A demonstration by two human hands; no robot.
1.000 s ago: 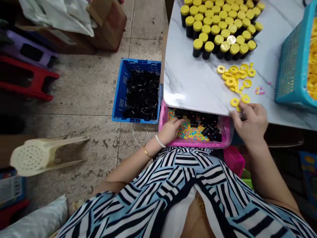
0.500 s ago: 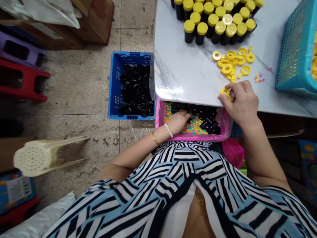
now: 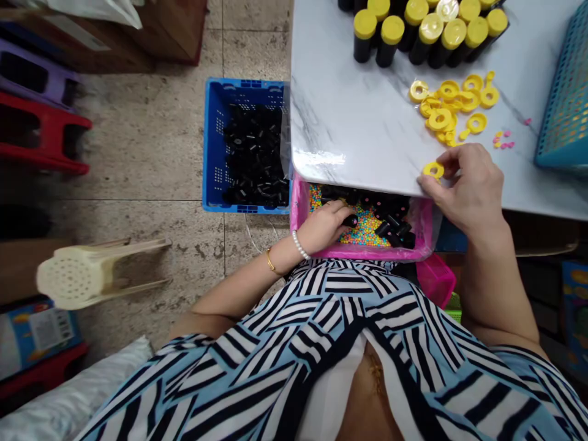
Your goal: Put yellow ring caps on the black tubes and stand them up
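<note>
My left hand [image 3: 327, 225] is in the pink bin [image 3: 296, 211], its fingers closed round a black tube [image 3: 350, 221] over small coloured beads [image 3: 365, 231]. More black tubes [image 3: 394, 225] lie in the bin's right part. At the table's front edge, my right hand [image 3: 475, 187] pinches a yellow ring-shaped cap [image 3: 432, 170] between thumb and fingers. Just beyond it, a loose pile of yellow caps [image 3: 440, 119] lies on the white marbled table [image 3: 340, 110]. Black tubes with yellow lids [image 3: 391, 38] stand upright farther back.
A blue crate [image 3: 212, 147] of black pieces stands on the floor left of the table. A turquoise basket [image 3: 563, 110] is at the table's right. Tiny pink bits [image 3: 508, 145] lie near the caps. A cream stool [image 3: 71, 277] and red stool [image 3: 43, 131] are at left.
The view has shifted slightly. My left hand has come up a little from the beads, and a black tube now shows in its fingers. My right hand still pinches the yellow cap.
</note>
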